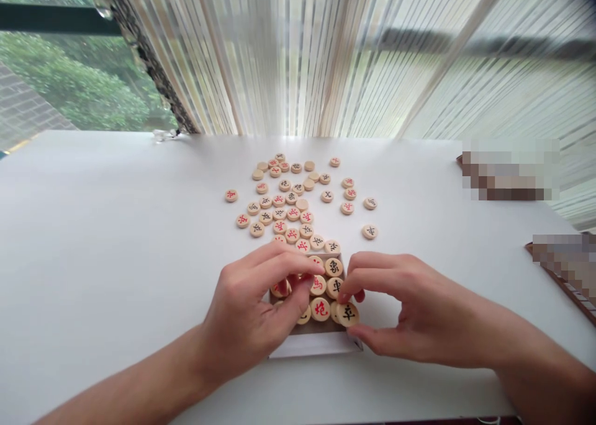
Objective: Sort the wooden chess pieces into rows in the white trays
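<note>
A small open box (316, 345) with a white front edge lies on the table, filled with round wooden xiangqi pieces such as a red-marked one (320, 309) and a black-marked one (334, 267). My right hand (410, 307) grips a xiangqi piece with a black character (347, 314) between thumb and fingers, over the box's near right corner. Above the box's left side, my left hand (261, 295) has its thumb and index finger pinched together. Whatever lies between them is hidden. This hand also covers part of the box and its pieces.
Many loose xiangqi pieces (278, 200) are scattered beyond the box, some blank side up. Two brown-edged objects (500, 177), partly pixelated, stand at the right. Striped string curtains (288, 59) and a window border the white table (116, 239) at the back.
</note>
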Demonstrator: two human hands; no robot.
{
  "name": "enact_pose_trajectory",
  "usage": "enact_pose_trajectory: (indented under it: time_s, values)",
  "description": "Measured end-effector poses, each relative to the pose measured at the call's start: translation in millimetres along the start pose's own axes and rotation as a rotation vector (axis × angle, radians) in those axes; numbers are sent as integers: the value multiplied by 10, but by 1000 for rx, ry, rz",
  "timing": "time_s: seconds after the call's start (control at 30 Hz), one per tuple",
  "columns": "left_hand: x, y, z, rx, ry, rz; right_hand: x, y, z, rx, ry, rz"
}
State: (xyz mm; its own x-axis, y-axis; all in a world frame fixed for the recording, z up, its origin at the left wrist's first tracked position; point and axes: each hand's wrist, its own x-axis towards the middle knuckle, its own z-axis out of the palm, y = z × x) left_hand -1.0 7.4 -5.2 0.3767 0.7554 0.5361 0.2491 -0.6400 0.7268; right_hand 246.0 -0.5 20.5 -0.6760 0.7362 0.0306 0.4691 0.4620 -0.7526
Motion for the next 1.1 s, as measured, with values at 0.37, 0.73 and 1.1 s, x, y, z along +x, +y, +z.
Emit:
enact_pose_trajectory:
  time_s: [0.37,0.73,1.1]
  values:
    - [-6,15,1,8,1,-10,20,2,26,-26,-26,-15]
    - [-15,17,6,28,7,-9,19,-3,29,-59,-32,7]
    - [-9,12,8,40,14,-32,4,7,37,-63,-25,4]
